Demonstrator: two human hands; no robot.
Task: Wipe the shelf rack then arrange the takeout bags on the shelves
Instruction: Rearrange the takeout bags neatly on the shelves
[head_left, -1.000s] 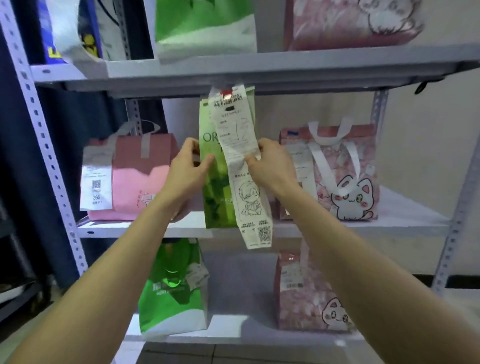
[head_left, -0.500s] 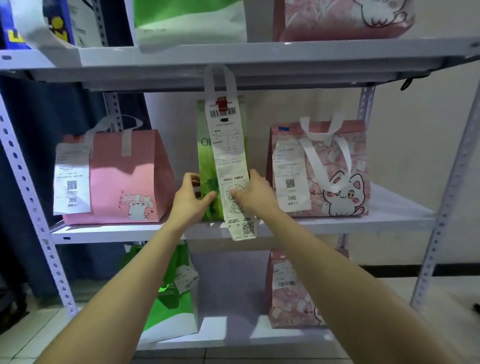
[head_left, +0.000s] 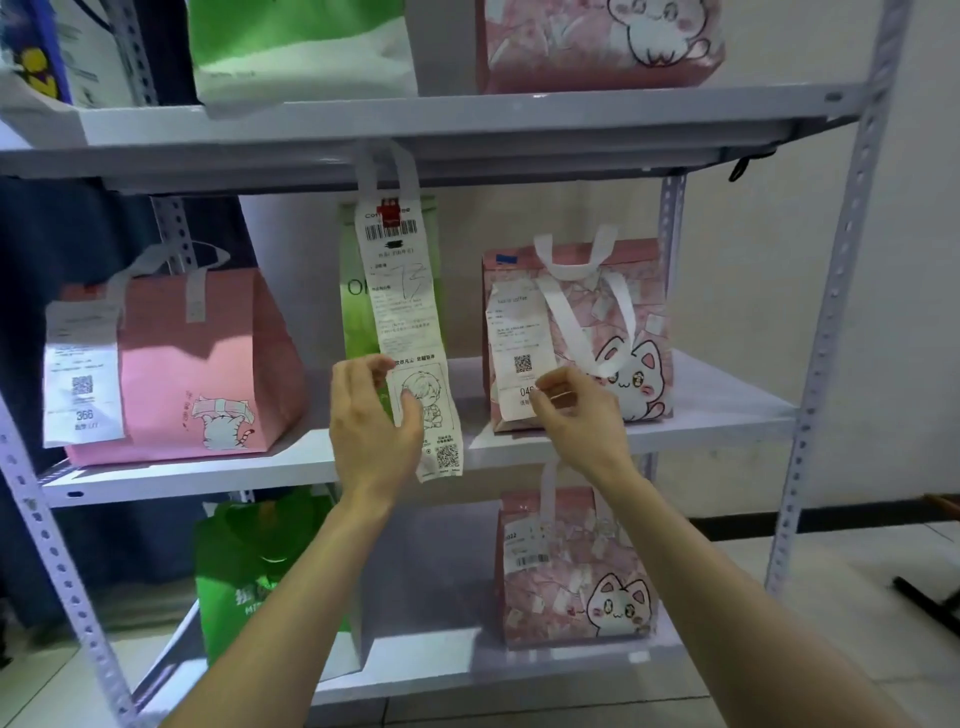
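Because the green bag (head_left: 358, 312) stands tall and narrow on the middle shelf (head_left: 727, 415), between the plain pink bag (head_left: 208, 353) and the pink cat bag (head_left: 639, 322), the head view suggests its balance is the weak point: its handles (head_left: 387, 166) reach up to the underside of the upper shelf (head_left: 467, 124), and its long receipt (head_left: 405, 312) hangs down past the shelf's front edge. The left hand (head_left: 376, 426) hovers right in front of that receipt, fingers loosely curled and apparently holding nothing, though its thumb overlaps the paper; if a finger snags the strip, the pull could tear it off or tip the bag forward. The right hand (head_left: 576, 415), likewise relaxed and empty, sits just before the cat bag's slip (head_left: 514, 343), where a careless brush could crumple it or nudge that bag askew. Whether the green bag's base sits squarely I cannot tell, since the left hand hides it
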